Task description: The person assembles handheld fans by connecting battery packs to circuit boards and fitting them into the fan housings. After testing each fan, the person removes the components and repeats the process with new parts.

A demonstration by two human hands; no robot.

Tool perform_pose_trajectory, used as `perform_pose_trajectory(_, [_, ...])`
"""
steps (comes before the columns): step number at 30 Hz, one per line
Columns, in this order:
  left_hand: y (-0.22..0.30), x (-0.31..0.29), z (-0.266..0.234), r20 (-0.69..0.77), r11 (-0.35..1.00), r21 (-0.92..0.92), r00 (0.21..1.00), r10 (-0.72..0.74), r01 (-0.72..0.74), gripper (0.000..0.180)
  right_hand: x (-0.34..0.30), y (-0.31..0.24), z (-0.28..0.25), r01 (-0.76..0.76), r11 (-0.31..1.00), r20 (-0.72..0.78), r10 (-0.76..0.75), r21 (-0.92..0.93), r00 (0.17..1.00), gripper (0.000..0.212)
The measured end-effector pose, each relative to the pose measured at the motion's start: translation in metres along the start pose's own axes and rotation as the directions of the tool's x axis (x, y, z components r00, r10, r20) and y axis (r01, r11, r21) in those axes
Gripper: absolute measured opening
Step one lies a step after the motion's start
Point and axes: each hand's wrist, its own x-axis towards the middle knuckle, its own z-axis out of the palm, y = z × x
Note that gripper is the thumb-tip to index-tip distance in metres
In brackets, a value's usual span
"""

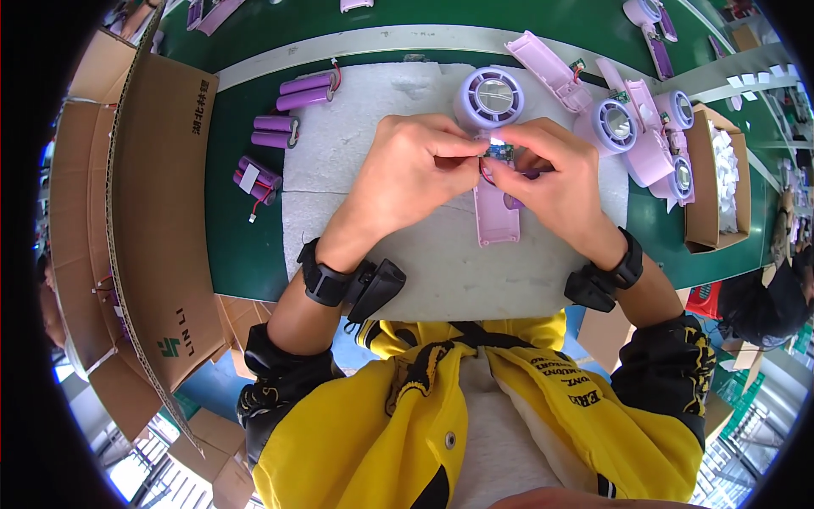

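A small green circuit board [500, 153] sits between my two hands, over the pink handle shell [497, 225] of a handheld fan. My right hand [555, 165] pinches the board from its right side. At its left edge, my left hand [420, 165] has thumb and forefinger closed; what lies between those fingertips is too small to tell. Thin red and dark wires run below the board. Just beyond the hands is the fan's round lilac head [490, 97]. Under my right fingers a purple battery cell [512, 201] shows in part.
A pale foam mat [335, 212] covers the green bench. Purple battery packs [275, 131] lie along its left edge, beside a tall cardboard box [165, 220]. At right are open fan bodies [612, 125], an open pink shell [549, 72] and a carton of white pieces [702, 220].
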Motion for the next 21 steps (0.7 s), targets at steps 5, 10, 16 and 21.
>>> perform_pose_trajectory(5, [-0.012,0.001,0.001,0.037,0.970,-0.227,0.996,-0.081,0.088,0.027,0.001,-0.002,-0.001,-0.126,0.989,0.035,0.124,0.072,0.992,0.025])
perform_pose_trajectory(10, [-0.011,0.002,-0.001,0.136,0.924,-0.312,0.973,-0.186,0.220,0.028,-0.001,-0.004,-0.001,-0.211,0.971,0.022,0.210,0.113,0.977,0.018])
perform_pose_trajectory(16, [-0.002,0.002,-0.002,0.225,0.909,-0.273,0.940,-0.257,0.314,0.029,-0.002,-0.008,-0.003,-0.178,0.983,-0.008,0.178,0.038,0.984,0.014])
perform_pose_trajectory(21, [-0.003,0.003,0.000,0.229,0.901,-0.319,0.947,-0.227,0.293,0.030,-0.003,-0.007,-0.010,-0.145,0.989,0.052,0.147,-0.039,0.988,0.017])
